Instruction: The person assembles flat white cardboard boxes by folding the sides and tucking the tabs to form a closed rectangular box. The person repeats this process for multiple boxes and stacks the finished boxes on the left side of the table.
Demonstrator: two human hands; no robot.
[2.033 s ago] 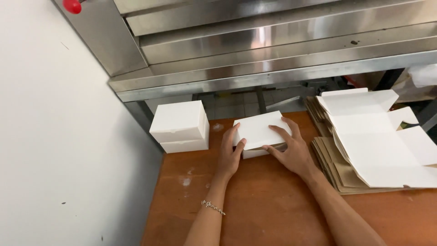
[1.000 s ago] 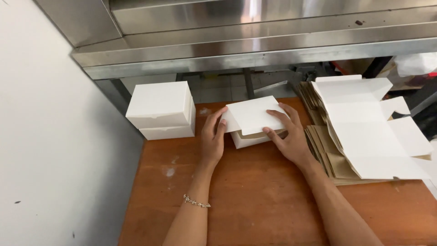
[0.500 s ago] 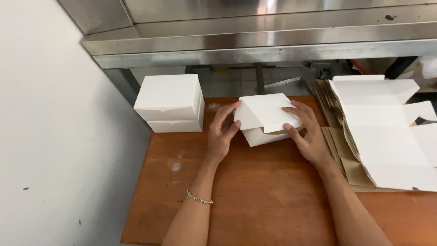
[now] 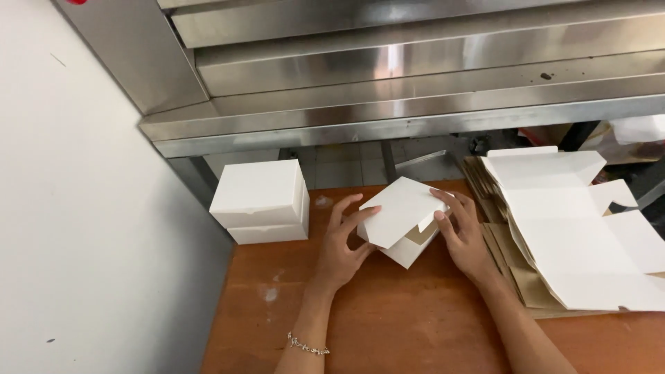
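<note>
A small white cardboard box (image 4: 400, 220) sits tilted on the brown wooden table (image 4: 409, 325), its lid partly raised so the brown inside shows. My left hand (image 4: 343, 242) grips its left side, fingers on the lid edge. On the right, my right hand (image 4: 463, 232) holds the box with fingertips pressing the lid's far corner. A thin bracelet (image 4: 308, 344) circles my left wrist.
Two closed white boxes (image 4: 262, 201) are stacked at the table's back left, near the white wall (image 4: 90, 228). A pile of flat unfolded box blanks (image 4: 575, 225) lies at the right. A stainless steel shelf (image 4: 415, 90) overhangs the back.
The box has been turned and tilted between my hands, its lid lifted open a little more. The view has shifted slightly.
</note>
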